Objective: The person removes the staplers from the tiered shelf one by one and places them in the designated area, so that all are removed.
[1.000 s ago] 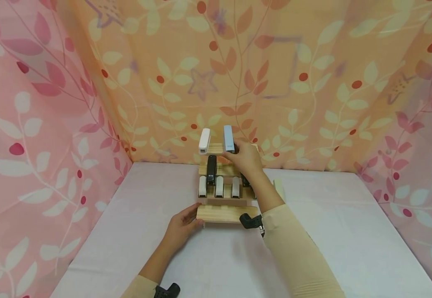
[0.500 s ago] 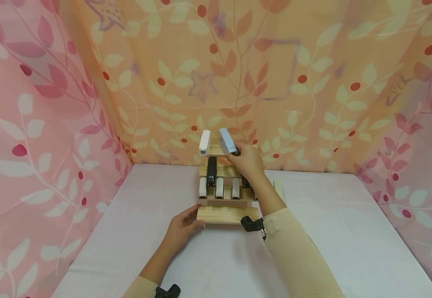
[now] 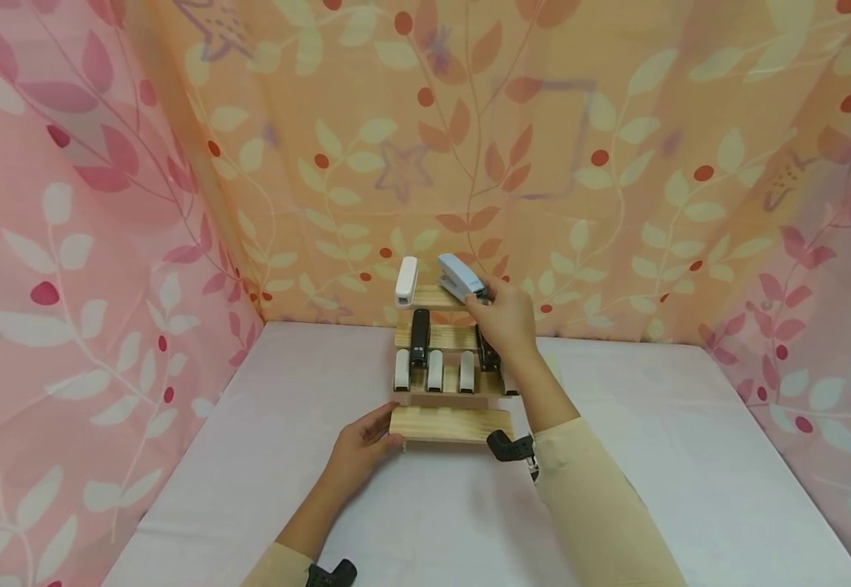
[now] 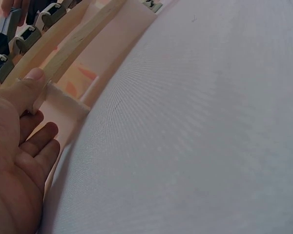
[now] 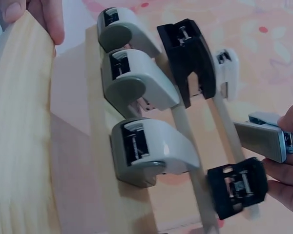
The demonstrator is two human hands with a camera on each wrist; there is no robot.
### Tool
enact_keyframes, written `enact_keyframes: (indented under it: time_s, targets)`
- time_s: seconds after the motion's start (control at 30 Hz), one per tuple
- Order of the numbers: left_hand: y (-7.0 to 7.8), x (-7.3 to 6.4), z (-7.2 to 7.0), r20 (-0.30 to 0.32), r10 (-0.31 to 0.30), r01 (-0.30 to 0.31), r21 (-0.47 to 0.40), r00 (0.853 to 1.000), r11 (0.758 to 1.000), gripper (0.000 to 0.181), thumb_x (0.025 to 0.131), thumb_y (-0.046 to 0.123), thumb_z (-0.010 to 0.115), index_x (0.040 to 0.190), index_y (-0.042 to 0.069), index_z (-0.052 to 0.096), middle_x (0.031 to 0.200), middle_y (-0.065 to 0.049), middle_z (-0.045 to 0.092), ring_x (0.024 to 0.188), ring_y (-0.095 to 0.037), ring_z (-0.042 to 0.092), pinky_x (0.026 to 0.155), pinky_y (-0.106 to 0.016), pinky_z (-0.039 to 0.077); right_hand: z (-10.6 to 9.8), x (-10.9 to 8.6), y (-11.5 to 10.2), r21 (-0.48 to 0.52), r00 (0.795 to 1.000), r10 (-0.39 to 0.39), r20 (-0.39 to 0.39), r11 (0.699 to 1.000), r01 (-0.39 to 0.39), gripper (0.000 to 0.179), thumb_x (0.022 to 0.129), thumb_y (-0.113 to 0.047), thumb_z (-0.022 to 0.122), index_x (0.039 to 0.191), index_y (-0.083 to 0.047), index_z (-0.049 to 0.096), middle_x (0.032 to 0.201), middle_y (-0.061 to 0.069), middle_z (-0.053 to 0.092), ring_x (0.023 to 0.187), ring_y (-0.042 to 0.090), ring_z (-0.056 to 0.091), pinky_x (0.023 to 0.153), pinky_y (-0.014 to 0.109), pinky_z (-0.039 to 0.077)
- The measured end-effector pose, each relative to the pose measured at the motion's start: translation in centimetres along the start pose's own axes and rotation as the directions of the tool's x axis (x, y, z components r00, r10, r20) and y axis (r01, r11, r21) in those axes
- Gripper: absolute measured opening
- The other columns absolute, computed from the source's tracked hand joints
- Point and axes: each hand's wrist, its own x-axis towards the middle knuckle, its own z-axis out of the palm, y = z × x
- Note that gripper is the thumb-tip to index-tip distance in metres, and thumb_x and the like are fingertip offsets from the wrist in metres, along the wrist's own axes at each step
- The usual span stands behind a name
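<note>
Above the top step of a stepped wooden rack (image 3: 451,424), my right hand (image 3: 508,322) pinches a light blue stapler (image 3: 460,275) by its near end. The stapler slants, its far end pointing left. In the right wrist view the fingers hold this blue stapler (image 5: 263,139) from the side. My left hand (image 3: 358,447) grips the left end of the rack's lowest step; the left wrist view shows the thumb (image 4: 35,74) on the board's corner and the other fingers curled beside the side panel. On the top step's left stands a white stapler (image 3: 407,281).
A black stapler (image 3: 420,337) stands on the second step, and another black stapler (image 3: 487,350) is partly behind my right hand. Several small grey-white staplers (image 3: 435,372) line the third step. White cloth covers the table (image 3: 249,489); patterned curtains (image 3: 308,122) hang behind and beside it.
The blue stapler has turned from nearly straight to slanting leftward at its far end. My right hand has shifted slightly right with it. My left hand keeps its place on the rack.
</note>
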Motion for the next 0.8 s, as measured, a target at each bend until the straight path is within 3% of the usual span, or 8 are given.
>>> enact_keyframes:
  time_s: [0.23,0.5,0.8]
  targets:
    - [0.1,-0.1,0.1,-0.002,0.021,-0.021,0.012,1.000,1.000,0.067,0.084,0.032,0.084,0.144,0.015,0.060,0.147,0.000,0.059,0.138,-0.022,0.055,0.113,-0.030,0.047,-2.2,-1.4,-0.9,0.051,1.000,-0.004,-0.010,0.999,0.005,0.047,0.093,-0.028,0.073,0.138,-0.014,0.066,0.127,0.017,0.071,0.113,0.027,0.071,0.080,0.040,0.066]
    - [0.2,-0.1,0.0,-0.004,0.025,-0.025,0.012,1.000,1.000,0.065,0.085,0.029,0.084,0.143,0.016,0.060,0.147,-0.001,0.059,0.138,-0.023,0.054,0.113,-0.030,0.046,-5.3,-4.0,-1.2,0.110,0.992,-0.089,-0.091,0.989,0.099,0.046,0.093,-0.019,0.076,0.137,-0.011,0.066,0.130,0.015,0.069,0.116,0.029,0.070,0.082,0.038,0.065]
    - [0.1,-0.1,0.1,-0.008,0.011,-0.011,0.028,1.000,1.000,0.066,0.085,0.031,0.084,0.145,0.015,0.059,0.148,0.001,0.058,0.139,-0.022,0.054,0.113,-0.030,0.047,-8.3,-7.1,-0.4,0.117,0.980,-0.109,-0.166,0.985,0.129,0.046,0.092,-0.015,0.077,0.136,-0.008,0.067,0.126,0.018,0.070,0.112,0.029,0.071,0.071,0.011,0.059]
